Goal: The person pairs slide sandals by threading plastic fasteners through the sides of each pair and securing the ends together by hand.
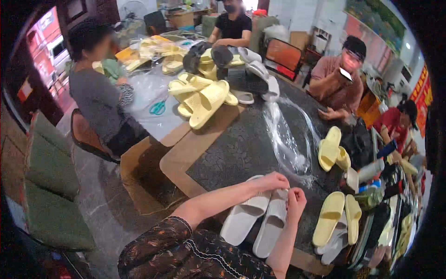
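Slippers, one white pair (258, 218), lie side by side at the near edge of the dark table (241, 149), toes pointing away from the wearer of the camera, heels toward the near edge. Both of the person's hands meet at the toe end of this pair.

Left hand (272, 181): fingers curled down over the toe of the left slipper, touching it; it seems to pinch something small toward the right hand, though what sits between the fingertips is too small to tell.
Right hand (296, 201): loosely closed, thumb and forefinger drawn together just beside the left hand's fingertips, resting on the toe of the right slipper. Whether it grips the slipper itself or only a small item, cannot tell.

Judgement: the step in hand looks like fine work at the toes of the white pair, with the two shoes kept aligned. The next move would call for keeping both toes level and touching while the fingertips work, and for a firm pinch, since the piece handled is small.

Surroundings: two yellow slippers (337, 218) near the right edge, another yellow pair (332, 149) farther along that edge, crumpled clear plastic film (288, 139) mid-table, a heap of yellow and grey slippers (209, 88) toward the far left corner, blue-handled scissors (158, 108) by the left edge. Other people sit at the far and right sides.
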Motion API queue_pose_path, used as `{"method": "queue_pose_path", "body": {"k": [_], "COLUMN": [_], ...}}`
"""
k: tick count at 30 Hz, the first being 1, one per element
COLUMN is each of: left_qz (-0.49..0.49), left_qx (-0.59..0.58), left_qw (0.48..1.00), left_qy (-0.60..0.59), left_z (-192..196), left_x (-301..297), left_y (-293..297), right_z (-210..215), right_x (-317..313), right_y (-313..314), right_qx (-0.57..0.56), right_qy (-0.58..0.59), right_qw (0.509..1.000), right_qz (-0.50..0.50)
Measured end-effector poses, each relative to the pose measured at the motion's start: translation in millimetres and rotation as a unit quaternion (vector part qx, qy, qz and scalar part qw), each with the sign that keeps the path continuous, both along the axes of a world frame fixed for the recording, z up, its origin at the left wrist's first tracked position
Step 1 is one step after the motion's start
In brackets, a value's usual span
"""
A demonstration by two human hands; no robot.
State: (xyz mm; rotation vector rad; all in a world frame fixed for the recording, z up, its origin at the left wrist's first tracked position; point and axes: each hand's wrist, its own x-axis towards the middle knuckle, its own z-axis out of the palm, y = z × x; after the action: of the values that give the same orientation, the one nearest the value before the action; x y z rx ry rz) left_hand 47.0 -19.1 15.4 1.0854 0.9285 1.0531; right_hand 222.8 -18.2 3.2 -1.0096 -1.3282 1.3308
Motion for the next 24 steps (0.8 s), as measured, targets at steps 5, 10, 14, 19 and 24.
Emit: {"method": "queue_pose_path", "body": {"k": [5, 10, 14, 19, 24], "left_qz": [-0.014, -0.031, -0.025, -0.039, -0.029], "left_qx": [-0.019, -0.022, 0.013, -0.028, -0.004], "left_qw": [1.000, 0.999, 1.000, 0.998, 0.999], "left_qy": [-0.010, 0.011, 0.012, 0.045, 0.039], "left_z": [-14.9, -9.1, -17.9, -12.3, -16.0], "left_x": [-5.1, -4.8, -3.9, -6.9, -4.5], "left_y": [8.1, 5.4, 9.5, 9.1, 8.1], "right_z": [6.1, 13.6, 12.6, 18.5, 18.4], "right_x": [-5.9, -7.3, -9.4, -5.7, -7.5], "right_y": [-1.7, -4.0, -3.9, -3.9, -3.6], "right_qx": [-0.026, -0.047, -0.039, -0.045, -0.021], "right_qy": [0.002, -0.005, -0.019, -0.046, -0.040], "right_qw": [1.000, 0.999, 0.999, 0.998, 0.999], "right_qz": [-0.001, 0.003, -0.004, 0.006, 0.001]}}
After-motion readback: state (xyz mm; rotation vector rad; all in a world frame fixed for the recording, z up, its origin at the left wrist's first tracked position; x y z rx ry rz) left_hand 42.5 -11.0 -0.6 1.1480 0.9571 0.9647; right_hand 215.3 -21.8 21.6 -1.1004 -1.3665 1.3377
